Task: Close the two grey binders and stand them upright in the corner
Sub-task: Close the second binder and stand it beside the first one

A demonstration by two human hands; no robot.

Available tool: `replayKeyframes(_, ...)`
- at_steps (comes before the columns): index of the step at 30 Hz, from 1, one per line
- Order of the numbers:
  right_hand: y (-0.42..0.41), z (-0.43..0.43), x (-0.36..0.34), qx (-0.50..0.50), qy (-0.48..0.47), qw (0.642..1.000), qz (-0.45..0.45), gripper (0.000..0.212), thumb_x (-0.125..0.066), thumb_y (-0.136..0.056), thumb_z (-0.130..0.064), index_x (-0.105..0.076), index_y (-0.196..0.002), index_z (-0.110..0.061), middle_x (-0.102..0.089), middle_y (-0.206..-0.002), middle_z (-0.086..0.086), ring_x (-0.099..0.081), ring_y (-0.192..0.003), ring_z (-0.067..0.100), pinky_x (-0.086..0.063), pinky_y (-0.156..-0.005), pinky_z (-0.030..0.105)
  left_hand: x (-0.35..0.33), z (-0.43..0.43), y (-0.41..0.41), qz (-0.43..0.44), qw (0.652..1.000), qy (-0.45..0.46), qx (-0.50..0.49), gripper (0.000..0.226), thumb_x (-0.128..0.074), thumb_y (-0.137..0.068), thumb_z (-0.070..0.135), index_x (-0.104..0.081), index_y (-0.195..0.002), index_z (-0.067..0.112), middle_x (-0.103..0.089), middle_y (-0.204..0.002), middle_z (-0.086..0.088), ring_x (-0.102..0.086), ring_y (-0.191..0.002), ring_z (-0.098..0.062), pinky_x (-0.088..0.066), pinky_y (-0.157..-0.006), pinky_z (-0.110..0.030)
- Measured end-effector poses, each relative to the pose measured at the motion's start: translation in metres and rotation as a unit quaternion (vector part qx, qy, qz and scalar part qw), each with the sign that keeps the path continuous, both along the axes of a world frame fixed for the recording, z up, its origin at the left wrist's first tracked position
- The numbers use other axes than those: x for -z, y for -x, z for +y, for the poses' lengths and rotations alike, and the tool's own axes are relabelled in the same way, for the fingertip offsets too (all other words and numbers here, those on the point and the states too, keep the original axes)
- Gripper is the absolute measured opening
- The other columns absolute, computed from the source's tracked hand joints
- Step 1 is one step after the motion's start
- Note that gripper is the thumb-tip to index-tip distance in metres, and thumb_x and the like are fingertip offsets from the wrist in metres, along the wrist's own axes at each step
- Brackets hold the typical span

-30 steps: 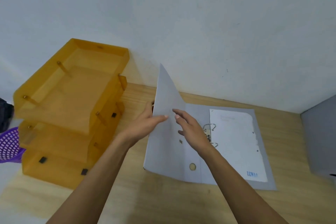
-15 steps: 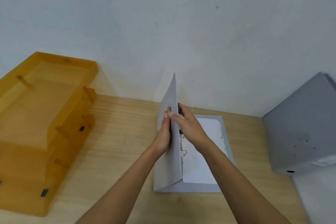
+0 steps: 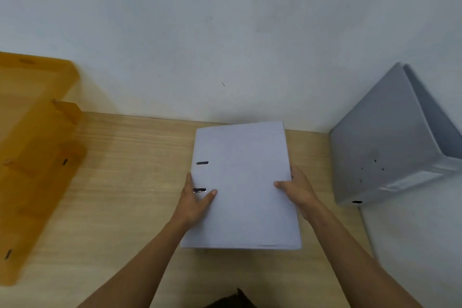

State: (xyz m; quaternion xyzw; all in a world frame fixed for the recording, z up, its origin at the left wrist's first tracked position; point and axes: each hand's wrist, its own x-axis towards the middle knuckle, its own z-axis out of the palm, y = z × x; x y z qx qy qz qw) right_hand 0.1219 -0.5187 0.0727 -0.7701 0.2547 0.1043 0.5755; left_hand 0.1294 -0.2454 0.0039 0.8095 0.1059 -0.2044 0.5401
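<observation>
A grey binder (image 3: pixel 245 182) lies closed and flat on the wooden desk (image 3: pixel 120 182), its cover facing up with two slots near the left edge. My left hand (image 3: pixel 195 202) grips its left side, thumb on the cover by the lower slot. At the binder's right edge my right hand (image 3: pixel 297 190) holds on, thumb on top and fingers under the edge. A second grey binder (image 3: pixel 385 140) stands closed in the right corner, leaning against the side wall.
An orange stacked paper tray (image 3: pixel 32 157) fills the left side of the desk. The white wall (image 3: pixel 225 32) runs along the back, and a white side wall (image 3: pixel 420 245) bounds the desk on the right.
The cover that stood upright has come down and the binder is now closed. Both hands shifted from the cover to the binder's left and right edges. The view moved right.
</observation>
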Motion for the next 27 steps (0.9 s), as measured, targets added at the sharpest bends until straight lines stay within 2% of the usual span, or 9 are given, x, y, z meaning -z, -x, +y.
replayKeyframes(2, 0.005, -0.007, 0.015, 0.017, 0.059, 0.998, 0.008, 0.071, -0.067, -0.084, 0.004, -0.043, -0.149, -0.014, -0.056, -0.146, 0.012, -0.061, -0.119, 0.024, -0.051, -0.100, 0.038, 0.004, -0.010, 0.007, -0.009, 1.000, -0.013, -0.012, 0.096, -0.076, -0.086, 0.038, -0.018, -0.159, 0.015, -0.041, -0.159, -0.008, -0.045, -0.143, -0.028, -0.038, -0.117, -0.048)
replayKeyframes(4, 0.009, -0.004, 0.031, -0.033, 0.174, 0.984, 0.025, 0.089, -0.072, -0.085, -0.009, -0.025, -0.159, -0.018, -0.029, -0.164, 0.012, -0.036, -0.146, 0.030, -0.035, -0.117, 0.039, 0.008, -0.018, 0.013, -0.016, 0.999, -0.026, -0.023, 0.099, -0.079, -0.084, 0.037, -0.019, -0.159, 0.015, -0.042, -0.159, -0.009, -0.045, -0.144, -0.029, -0.038, -0.117, -0.050)
replayKeyframes(7, 0.017, 0.008, 0.047, -0.131, 0.309, 0.942, 0.024, 0.093, -0.070, -0.088, -0.030, -0.012, -0.161, -0.031, 0.007, -0.171, 0.006, -0.007, -0.156, 0.032, -0.022, -0.123, 0.045, 0.014, -0.027, 0.023, -0.030, 0.999, -0.037, -0.016, 0.104, -0.083, -0.080, 0.032, -0.017, -0.160, 0.018, -0.042, -0.159, -0.007, -0.047, -0.142, -0.030, -0.039, -0.115, -0.050)
replayKeyframes(13, 0.038, 0.015, 0.070, -0.272, 0.162, 0.943, 0.103, 0.082, -0.061, -0.096, -0.034, -0.012, -0.162, -0.028, 0.011, -0.171, 0.002, 0.001, -0.158, 0.029, -0.013, -0.126, 0.043, 0.024, -0.030, 0.033, -0.021, 0.998, -0.043, -0.042, 0.098, -0.086, -0.077, 0.035, -0.027, -0.154, 0.023, -0.057, -0.145, -0.003, -0.060, -0.127, -0.030, -0.048, -0.095, -0.035)
replayKeyframes(16, 0.046, 0.012, 0.076, -0.303, 0.140, 0.931, 0.145, 0.077, -0.057, -0.099, -0.039, -0.014, -0.162, -0.025, 0.008, -0.172, 0.004, 0.006, -0.158, 0.026, -0.007, -0.126, 0.041, 0.026, -0.032, 0.029, 0.016, 0.996, -0.040, -0.083, 0.093, -0.087, -0.075, 0.035, -0.036, -0.152, 0.020, -0.061, -0.142, -0.005, -0.061, -0.126, -0.031, -0.049, -0.101, -0.038)
replayKeyframes(19, 0.045, 0.020, 0.068, -0.263, 0.109, 0.947, 0.150, 0.067, -0.044, -0.103, -0.047, -0.020, -0.161, -0.025, 0.005, -0.172, 0.003, 0.009, -0.157, 0.028, -0.003, -0.126, 0.044, 0.020, -0.035, 0.019, 0.092, 0.978, 0.046, -0.183, 0.080, -0.080, -0.081, 0.045, -0.045, -0.147, 0.015, -0.067, -0.131, -0.008, -0.067, -0.109, -0.028, -0.053, -0.094, -0.042)
replayKeyframes(22, 0.044, 0.033, 0.057, -0.227, 0.099, 0.957, 0.150, 0.066, -0.027, -0.104, -0.055, -0.011, -0.162, -0.028, 0.009, -0.172, 0.003, 0.014, -0.156, 0.033, 0.003, -0.125, 0.050, 0.007, -0.037, 0.021, 0.157, 0.951, 0.164, -0.210, 0.055, -0.059, -0.087, 0.065, -0.070, -0.115, 0.019, -0.082, -0.093, 0.002, -0.073, -0.087, -0.020, -0.054, -0.072, -0.035)
replayKeyframes(23, 0.044, 0.037, 0.051, -0.216, 0.101, 0.960, 0.145, 0.067, -0.023, -0.103, -0.059, -0.008, -0.162, -0.030, 0.011, -0.171, 0.001, 0.016, -0.156, 0.034, 0.004, -0.125, 0.054, 0.003, -0.038, 0.023, 0.176, 0.943, 0.196, -0.202, 0.056, -0.052, -0.088, 0.070, -0.070, -0.112, 0.022, -0.082, -0.092, 0.003, -0.072, -0.090, -0.019, -0.054, -0.072, -0.035)
replayKeyframes(27, 0.039, 0.046, 0.026, -0.170, 0.097, 0.974, 0.113, 0.071, -0.015, -0.098, -0.068, -0.002, -0.160, -0.038, 0.010, -0.171, -0.004, 0.013, -0.157, 0.030, 0.005, -0.123, 0.060, -0.010, -0.058, 0.022, 0.187, 0.917, 0.340, -0.091, 0.076, -0.043, -0.088, 0.077, -0.064, -0.137, 0.023, -0.073, -0.130, -0.011, -0.069, -0.121, -0.032, -0.057, -0.095, -0.045)
